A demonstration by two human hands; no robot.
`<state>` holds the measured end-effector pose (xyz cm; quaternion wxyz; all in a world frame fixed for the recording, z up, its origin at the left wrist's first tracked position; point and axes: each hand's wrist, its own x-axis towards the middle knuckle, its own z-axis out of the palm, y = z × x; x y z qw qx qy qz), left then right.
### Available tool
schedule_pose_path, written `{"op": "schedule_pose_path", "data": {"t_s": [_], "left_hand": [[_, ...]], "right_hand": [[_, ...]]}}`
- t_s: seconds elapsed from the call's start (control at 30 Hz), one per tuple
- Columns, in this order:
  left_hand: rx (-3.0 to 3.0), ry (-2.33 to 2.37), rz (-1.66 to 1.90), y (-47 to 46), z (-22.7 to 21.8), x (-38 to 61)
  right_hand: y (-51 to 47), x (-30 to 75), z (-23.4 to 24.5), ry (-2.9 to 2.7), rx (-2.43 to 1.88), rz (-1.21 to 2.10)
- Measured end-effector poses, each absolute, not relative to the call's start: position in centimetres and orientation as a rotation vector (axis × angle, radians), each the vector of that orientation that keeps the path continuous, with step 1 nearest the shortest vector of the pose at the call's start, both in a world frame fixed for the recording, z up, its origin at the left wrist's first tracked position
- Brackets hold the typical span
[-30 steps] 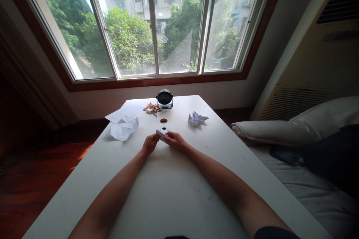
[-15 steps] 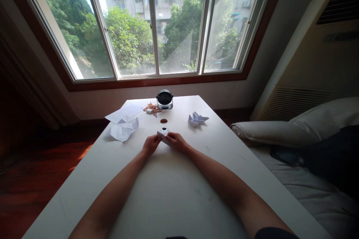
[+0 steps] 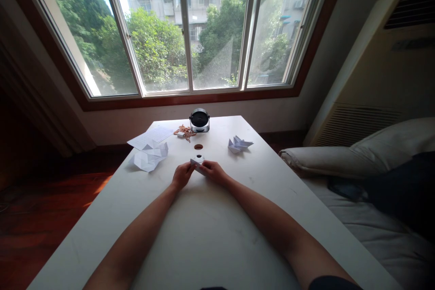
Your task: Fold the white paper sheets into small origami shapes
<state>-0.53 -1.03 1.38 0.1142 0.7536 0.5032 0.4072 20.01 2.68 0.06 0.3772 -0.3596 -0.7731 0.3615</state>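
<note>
Between my two hands is a small piece of folded white paper (image 3: 195,163), its pointed corner tilted up. My left hand (image 3: 183,174) pinches it from the left side. My right hand (image 3: 214,172) grips it from the right, with the fingers closed on its edge. Parts of the paper are hidden behind the fingers. Just beyond it on the table lies a small round white object with a dark centre (image 3: 199,157). Folded paper shapes (image 3: 239,144) with pointed ends lie farther to the right.
Creased paper sheets (image 3: 149,156) and a written sheet (image 3: 152,136) lie on the white table (image 3: 210,231) at left. A round black-and-silver device (image 3: 199,120) stands at the far edge beside an orange-brown cord (image 3: 185,132). A round hole (image 3: 198,147) pierces the tabletop. A sofa (image 3: 340,161) stands at right.
My hands have shifted very slightly around the folded paper, which stays held in both. Everything else looks the same.
</note>
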Motion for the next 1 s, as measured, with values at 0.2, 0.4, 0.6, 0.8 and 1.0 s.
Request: {"op": "schedule_pose_path", "data": {"t_s": [0.2, 0.4, 0.6, 0.8, 1.0], "left_hand": [[2.134, 1.532, 1.191, -0.93, 1.09, -0.70], [2.107, 1.557, 1.200, -0.87, 0.93, -0.74], [2.167, 1.542, 1.244, -1.13, 1.43, -0.78], [2.159, 1.573, 1.241, -1.24, 1.65, -0.80], [2.118, 1.584, 1.208, -0.93, 1.24, -0.83]], "right_hand": [[2.24, 20.03, 0.60, -2.023, -0.947, 0.923], [1.83, 20.00, 1.04, -2.079, -0.957, 0.900], [1.74, 19.95, 0.93, -2.058, -0.963, 0.907], [1.97, 19.97, 0.55, -2.068, -0.958, 0.912], [1.89, 19.98, 0.72, -2.106, -0.934, 0.875]]}}
